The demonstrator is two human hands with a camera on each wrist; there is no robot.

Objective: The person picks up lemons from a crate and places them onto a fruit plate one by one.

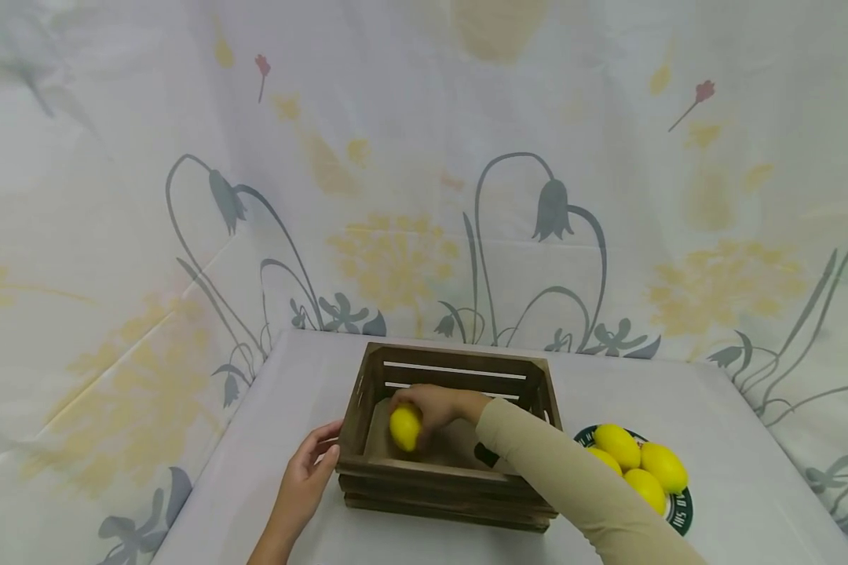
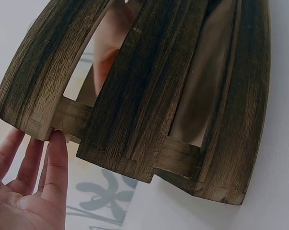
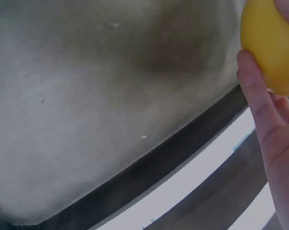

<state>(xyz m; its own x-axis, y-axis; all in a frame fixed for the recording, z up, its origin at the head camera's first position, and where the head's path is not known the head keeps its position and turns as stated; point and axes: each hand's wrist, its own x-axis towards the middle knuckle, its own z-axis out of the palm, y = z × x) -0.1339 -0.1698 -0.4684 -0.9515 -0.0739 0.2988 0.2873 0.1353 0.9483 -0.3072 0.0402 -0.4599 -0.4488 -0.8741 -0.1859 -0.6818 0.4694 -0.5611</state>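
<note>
A dark slatted wooden crate [image 1: 441, 502] stands on the white table. Inside it, my right hand [image 1: 438, 406] holds a yellow lemon [image 1: 405, 428] near the left end. In the right wrist view, the fingers [image 3: 259, 98] lie along the side of the lemon [image 3: 269, 45], over the crate's brownish bottom. My left hand [image 1: 305, 477] is at the crate's left end. Seen from the left wrist, its extended fingers [image 2: 55, 167] touch the ends of the slats [image 2: 120, 110], palm turned up. The right forearm crosses over the crate's front right corner.
To the right of the crate is a round plate with a dark green rim [image 1: 681, 514], bearing several lemons [image 1: 664, 468], partly hidden by the right sleeve [image 1: 572, 471]. A flower-printed cloth [image 1: 396, 157] hangs behind the table and on both sides.
</note>
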